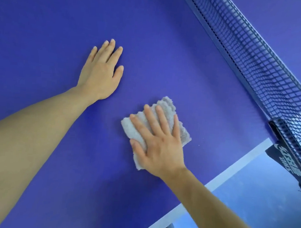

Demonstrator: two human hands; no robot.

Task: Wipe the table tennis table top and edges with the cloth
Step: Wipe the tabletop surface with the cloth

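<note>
1. I take the net (256,67) as my landmark. It crosses the upper right of my view on a slant, and the blue worktop (44,35) lies on both sides of it.
2. The cloth (167,106) lies flat on the worktop on my side of the net, near the net's clamped end (278,130) but apart from it.
3. The cloth is a folded grey pad, close to square where it shows. The hand covers its middle, so I cannot tell a clear long axis. Its ragged edge faces the net and its rounded, folded edge faces away from it.
4. My right hand (159,146) rests palm down on the cloth with fingers straight and spread, pressing rather than gripping. The fingertips point loosely along the net's line.
5. My left hand (100,74) lies farther from the net than the cloth does. It is flat on the bare worktop, fingers straight, holding nothing.
6. The white edge line (240,161) runs up to the net's clamped end, passing near the right wrist.
</note>
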